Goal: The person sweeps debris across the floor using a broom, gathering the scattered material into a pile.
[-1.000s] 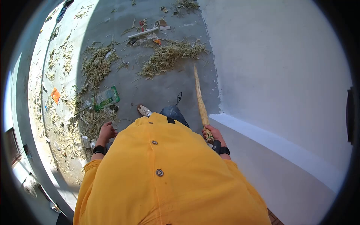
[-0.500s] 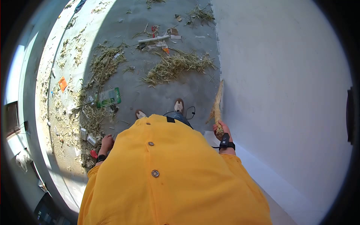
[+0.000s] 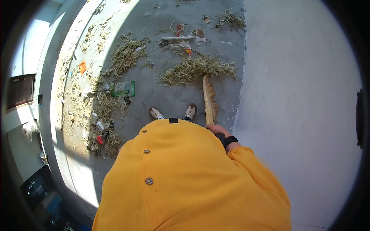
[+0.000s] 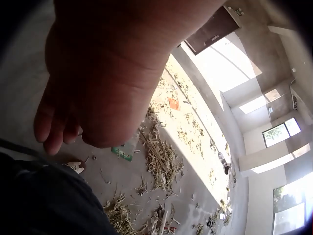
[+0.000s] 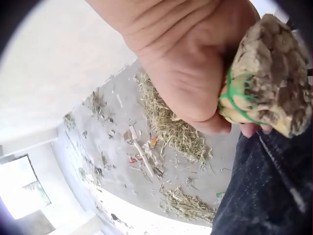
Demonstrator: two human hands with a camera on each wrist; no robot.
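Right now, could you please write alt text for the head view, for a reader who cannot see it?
A person in a yellow shirt holds a straw broom in the right hand, its far end at the near edge of a straw pile on a grey floor. More straw lies at picture left; a pale wall fills the right.

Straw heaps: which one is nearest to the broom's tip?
The wide heap between the broom and white stick in the head view: the broom's tip is at its edge; the left heaps and small far heap lie farther away.
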